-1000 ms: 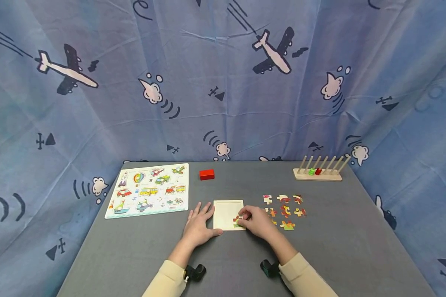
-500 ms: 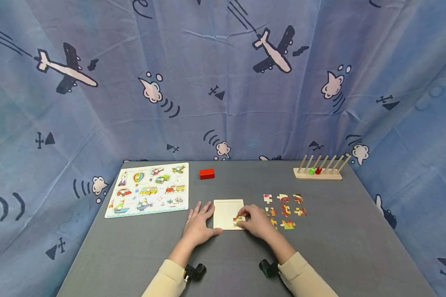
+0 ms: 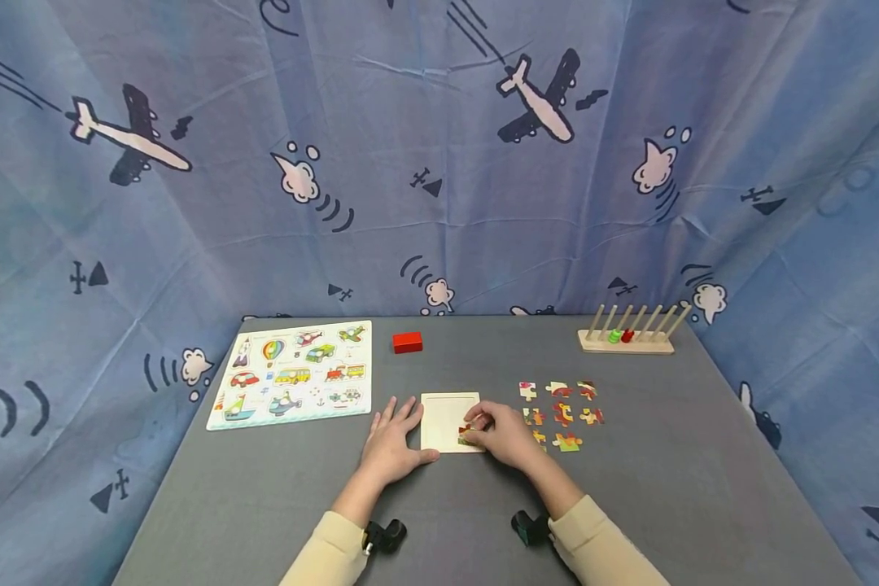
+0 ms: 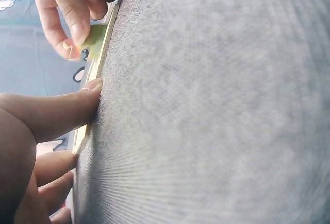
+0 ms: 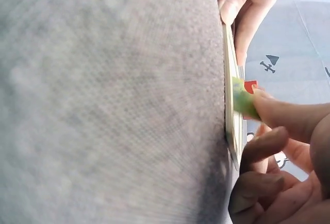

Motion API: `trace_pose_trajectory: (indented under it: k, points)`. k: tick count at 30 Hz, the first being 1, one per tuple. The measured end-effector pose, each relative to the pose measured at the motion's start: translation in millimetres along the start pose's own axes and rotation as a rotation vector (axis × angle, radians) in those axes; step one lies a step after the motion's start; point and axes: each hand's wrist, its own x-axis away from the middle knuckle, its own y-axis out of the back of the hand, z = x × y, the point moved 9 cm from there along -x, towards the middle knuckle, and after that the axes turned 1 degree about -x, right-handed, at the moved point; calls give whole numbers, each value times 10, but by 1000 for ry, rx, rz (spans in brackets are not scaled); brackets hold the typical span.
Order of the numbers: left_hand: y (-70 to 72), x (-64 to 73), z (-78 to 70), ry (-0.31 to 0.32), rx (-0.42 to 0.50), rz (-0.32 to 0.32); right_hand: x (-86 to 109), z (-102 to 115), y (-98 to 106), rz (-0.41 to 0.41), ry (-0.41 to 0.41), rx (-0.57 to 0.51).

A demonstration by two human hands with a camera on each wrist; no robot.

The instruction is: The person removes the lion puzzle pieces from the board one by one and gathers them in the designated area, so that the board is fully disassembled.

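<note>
A pale wooden puzzle tray [image 3: 439,417] lies on the grey table in front of me. My left hand [image 3: 391,449] rests at its left side, fingers spread and fairly straight, with the thumb [image 4: 67,112] against the near edge. Between thumb and fingers, my right hand [image 3: 507,437] pinches a jigsaw piece [image 3: 465,437] over the tray's near right corner. Green and red show on that piece [image 5: 244,100] in the right wrist view, where it stands tilted with its lower edge at the tray. Its far side is hidden by the fingers.
Several loose jigsaw pieces [image 3: 562,413] lie in rows right of the tray. A picture board of vehicles [image 3: 264,399] is at the left, and a red block [image 3: 408,343] behind the tray. A peg stand [image 3: 626,345] with green and red beads stands at the back right.
My right hand has shifted slightly, and the jigsaw piece in it looks more tilted than before. My left hand stays in place at the tray.
</note>
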Motion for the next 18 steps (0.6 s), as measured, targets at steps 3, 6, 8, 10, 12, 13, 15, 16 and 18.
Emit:
trace_pose_trajectory:
  k: [3,6,8,10,12,13,15,16,18]
  points:
    - [3,3,-11,-6,8,-11,6,-2,-8,28,9,-3]
    - [4,8,-13,-5,12,-15,16,1,6,40,14,-36]
    - [3,11,-19,-6,9,-14,21,-6,45,30,3,-77]
    - [2,13,-20,-2,12,-11,27,-13,108,10,-21,-109]
    - [4,15,-19,3,13,-8,36,-23,183,-10,-55,-122]
    - [5,16,-20,2,14,-9,40,-25,219,-18,-63,-126]
    - [7,18,-18,4,16,-9,58,-32,296,-33,-81,-123]
    - [7,20,-19,3,15,-8,71,-38,333,-37,-89,-126]
    - [5,24,-24,0,11,-7,92,-60,406,-49,-89,-129]
